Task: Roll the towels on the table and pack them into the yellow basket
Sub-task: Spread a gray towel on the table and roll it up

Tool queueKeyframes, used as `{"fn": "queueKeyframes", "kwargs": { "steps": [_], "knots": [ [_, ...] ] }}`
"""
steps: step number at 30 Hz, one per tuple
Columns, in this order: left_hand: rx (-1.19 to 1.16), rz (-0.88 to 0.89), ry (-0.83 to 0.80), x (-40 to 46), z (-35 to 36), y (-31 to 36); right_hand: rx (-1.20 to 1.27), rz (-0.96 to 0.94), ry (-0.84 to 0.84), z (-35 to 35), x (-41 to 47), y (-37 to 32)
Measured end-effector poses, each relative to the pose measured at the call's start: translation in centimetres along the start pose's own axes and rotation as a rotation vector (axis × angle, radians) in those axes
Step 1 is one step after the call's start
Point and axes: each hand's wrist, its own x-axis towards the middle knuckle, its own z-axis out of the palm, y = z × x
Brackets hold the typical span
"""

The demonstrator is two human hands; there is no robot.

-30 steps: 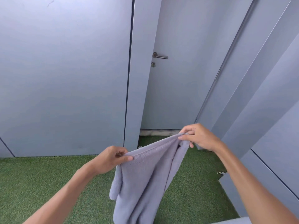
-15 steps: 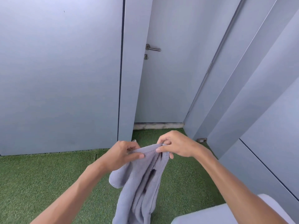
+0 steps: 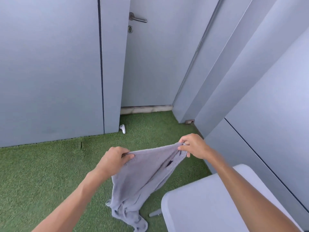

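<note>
Above the turf, between your two hands: the grey towel (image 3: pixel 143 178) hangs in the air, its top hem stretched taut from one hand to the other; the lower end droops in folds to the artificial grass (image 3: pixel 41 173), whether touching it or just clear cannot be told.
Left grip: your left hand (image 3: pixel 115 160) has fingers curled over the hem and the thumb pressed across the front, pinching one upper corner.
Right grip: your right hand (image 3: pixel 192 146) pinches the other upper corner, bunched, between thumb and fingertips.
Desk: only a white rounded corner (image 3: pixel 200 206) shows at lower right, below your right forearm; the towel hangs beside it, not on it.
Basket: not in view.
Weight: judged light; two corner pinches carry it with no visible strain.
Stiffness: soft terry, no body of its own; it sags and creases wherever unsupported.
Surface: looped pile, judged not slippery; a pinch should hold.
Fragility: none apparent; a dark mark near the right fold is too unclear to identify.
Where to hold: the two hem corners, as now, keep the edge straight for laying flat on the desk.
Risk: the trailing end may catch on the desk edge.
</note>
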Motion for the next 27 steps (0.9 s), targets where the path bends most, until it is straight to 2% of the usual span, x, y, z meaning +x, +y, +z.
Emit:
{"fn": "queueKeyframes", "kwargs": {
  "steps": [4, 7, 10, 15, 20, 22, 24, 27],
  "knots": [
    [-0.032, -0.059, -0.009, 0.0, 6.0, 3.6, -0.116, 0.192, 0.044, 1.7, -1.4, 6.4],
    [-0.045, -0.122, -0.047, -0.3, 10.1, 5.8, -0.282, 0.371, -0.011, 1.9, -3.1, 11.2],
    [-0.058, -0.188, -0.083, -1.4, 14.0, 6.2, -0.282, 0.469, 0.010, 2.4, -5.1, 15.1],
    [-0.044, -0.314, -0.054, -1.6, 18.4, 6.0, -0.073, 0.586, 0.122, 1.3, -4.5, 23.4],
    [-0.078, -0.354, 0.067, -1.4, 22.7, 7.0, 0.485, 0.811, 0.535, -2.6, -1.2, 33.0],
    [-0.096, -0.398, 0.127, -1.8, 24.1, 7.5, 0.626, 0.834, 0.638, -3.7, -0.2, 36.9],
    [-0.093, -0.434, 0.156, -2.2, 25.2, 7.7, 0.691, 0.825, 0.724, -4.6, 0.3, 40.4],
    [-0.081, -0.439, 0.200, -2.2, 26.5, 7.5, 0.599, 0.797, 0.805, -5.3, 0.4, 44.4]
  ]
}}
